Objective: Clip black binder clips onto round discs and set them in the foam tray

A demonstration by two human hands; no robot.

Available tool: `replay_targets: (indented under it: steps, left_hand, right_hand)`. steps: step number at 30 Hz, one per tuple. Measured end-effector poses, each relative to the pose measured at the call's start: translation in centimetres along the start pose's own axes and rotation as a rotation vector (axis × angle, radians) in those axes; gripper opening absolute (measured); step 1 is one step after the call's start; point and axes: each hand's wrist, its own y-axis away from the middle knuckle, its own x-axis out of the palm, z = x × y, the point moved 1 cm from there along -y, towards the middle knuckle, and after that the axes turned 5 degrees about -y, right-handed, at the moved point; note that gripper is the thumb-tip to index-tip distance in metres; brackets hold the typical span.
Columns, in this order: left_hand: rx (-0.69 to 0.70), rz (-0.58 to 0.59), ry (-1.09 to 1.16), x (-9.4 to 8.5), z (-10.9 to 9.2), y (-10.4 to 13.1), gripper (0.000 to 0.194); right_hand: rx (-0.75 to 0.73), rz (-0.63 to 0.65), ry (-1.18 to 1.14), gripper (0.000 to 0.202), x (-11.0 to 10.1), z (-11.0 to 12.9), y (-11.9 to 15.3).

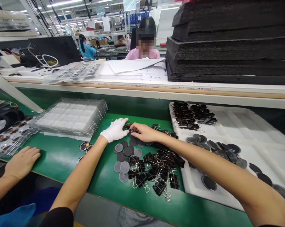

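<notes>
My left hand (pixel 116 130), in a white glove, is above the green table with its thumb and forefinger around a small round part (pixel 128 126) with a dark rim and copper-coloured inside. From the right, my bare right hand (pixel 144 132) reaches to the same part, its fingertips bent together. What sits between those fingertips is too small to make out. Just below both hands lie several dark and grey discs (pixel 128 151). Beside them is a heap of black binder clips (pixel 161 160) with wire handles. More round copper-centred parts (pixel 84 146) lie left of my left forearm.
A white tray (pixel 187 179) at the right holds binder clips and discs. Stacked clear plastic trays (pixel 66 118) stand at the left back. A shelf edge (pixel 142 91) crosses above, bearing black foam sheets (pixel 229 53). Another person's hand (pixel 21 162) rests on the table's left edge.
</notes>
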Motion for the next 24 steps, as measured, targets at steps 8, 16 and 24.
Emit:
replay_targets:
  steps: [8,16,24]
  left_hand:
    - [0.081,0.030,0.107,0.6,-0.4,-0.3,0.059]
    - [0.024,0.014,0.119,1.0,-0.9,-0.4,0.075]
    - [0.065,0.000,0.181,1.1,-1.4,-0.6,0.071]
  right_hand:
    - [0.071,-0.066,0.047,0.028,-0.9,-1.4,-1.4]
    - [0.129,-0.048,0.181,0.035,-1.8,-3.4,-3.7]
    - [0.050,0.026,0.239,0.030,-0.8,-2.4,-4.3]
